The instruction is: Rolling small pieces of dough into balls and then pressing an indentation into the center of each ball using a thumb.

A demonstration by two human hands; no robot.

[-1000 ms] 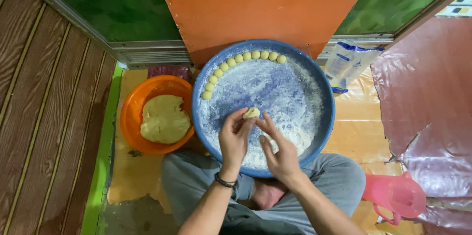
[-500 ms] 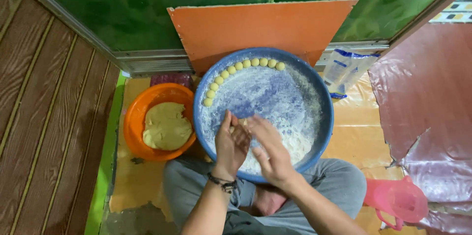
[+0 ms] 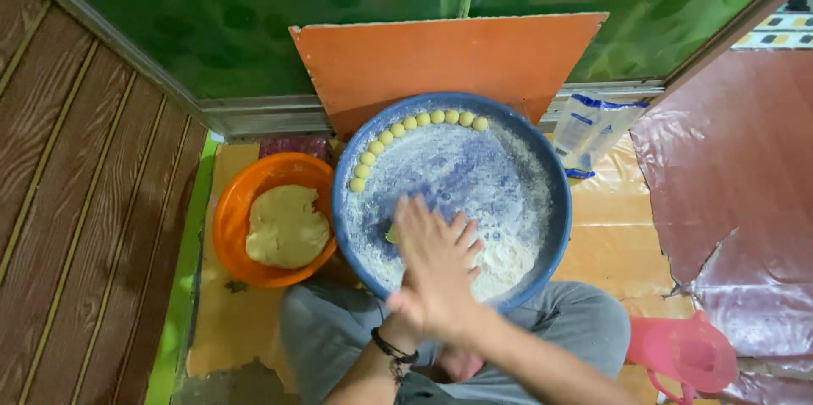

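Two hands meet palm to palm above a round blue tray [image 3: 542, 163] dusted with white flour. On top, the right hand [image 3: 436, 261] lies flat with fingers spread and straight, covering the left hand [image 3: 405, 307], whose fingers I cannot make out. One small pale piece of dough [image 3: 391, 235] peeks out at the left edge of the pressed palms. Eleven dough balls [image 3: 412, 123] line the tray's far-left rim in a curved row. Left of the tray, one orange bowl [image 3: 233, 210] holds one large dough lump [image 3: 286, 227]. One orange board [image 3: 440, 58] stands behind; one white bag [image 3: 589, 130] lies to the right.
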